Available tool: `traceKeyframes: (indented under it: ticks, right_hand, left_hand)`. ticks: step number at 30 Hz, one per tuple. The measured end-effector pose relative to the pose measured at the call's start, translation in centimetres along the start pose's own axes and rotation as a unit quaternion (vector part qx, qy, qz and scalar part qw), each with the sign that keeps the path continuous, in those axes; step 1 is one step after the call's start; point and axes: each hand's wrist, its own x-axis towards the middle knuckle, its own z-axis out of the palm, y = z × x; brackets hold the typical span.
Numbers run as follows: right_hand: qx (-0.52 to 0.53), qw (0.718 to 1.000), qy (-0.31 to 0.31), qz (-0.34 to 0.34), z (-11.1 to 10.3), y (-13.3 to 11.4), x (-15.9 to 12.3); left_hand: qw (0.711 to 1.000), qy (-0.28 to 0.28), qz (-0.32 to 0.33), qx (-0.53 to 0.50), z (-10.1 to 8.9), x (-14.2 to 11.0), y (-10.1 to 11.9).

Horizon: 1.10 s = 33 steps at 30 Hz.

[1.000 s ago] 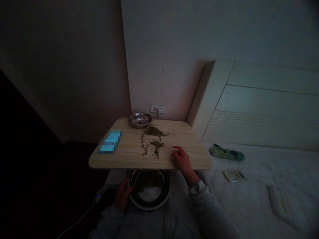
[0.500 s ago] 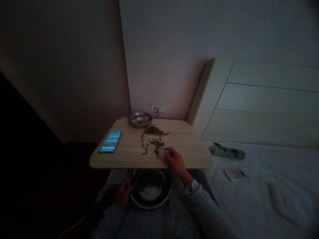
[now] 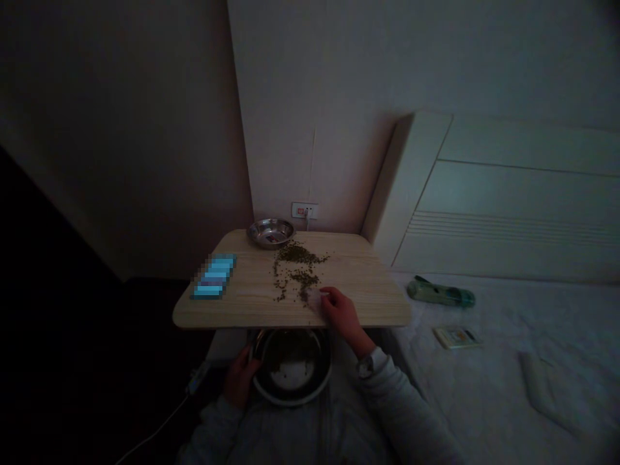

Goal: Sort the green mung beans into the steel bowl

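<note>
My left hand [image 3: 239, 378] is closed on the left rim of a wide metal basin [image 3: 317, 386], held below the table's front edge. Some grains lie inside it, though its shaded far part is hard to read. Over the front of the table, my right hand [image 3: 340, 311] has its fingers curled in a pinch. A pale, see-through patch shows by the fingertips; what it is I cannot make out. Just left of those fingers are scattered small dark-green grains [image 3: 304, 279], like mung beans. A denser heap [image 3: 296, 252] of them lies farther back.
A shallow steel bowl [image 3: 264, 241] stands at the back left of the wooden table [image 3: 368, 278]. A blurred-out lit screen [image 3: 214, 276] lies on the left. On the bed to the right are a green bottle [image 3: 438, 292] and a phone-like object [image 3: 456, 337]. A wall socket [image 3: 305, 210] is behind.
My right hand stays almost in place by the near grains. A grain or so shows closer to the table's front edge. My left hand keeps its hold on the basin; the view shifts slightly.
</note>
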Motion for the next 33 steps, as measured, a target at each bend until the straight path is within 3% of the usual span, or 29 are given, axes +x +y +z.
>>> traceKeyframes:
  ticks: [9,20,28,33]
  right_hand:
    - [-0.002,1.0,-0.016,0.002,-0.1,0.0,0.1]
    - [0.009,0.999,-0.043,-0.005,0.0,0.2,-0.1]
    - [0.034,0.997,-0.065,-0.008,0.0,0.3,-0.1]
    - [0.044,0.995,-0.093,-0.006,-0.1,0.5,-0.1]
  left_hand:
    - [1.0,0.001,-0.002,-0.004,0.2,-0.3,0.8]
    - [0.999,-0.018,-0.011,-0.028,0.1,-0.2,0.1]
    - [0.992,-0.021,-0.082,-0.098,1.3,-0.7,0.8]
    - [0.967,-0.035,-0.159,-0.194,2.0,-0.3,0.7]
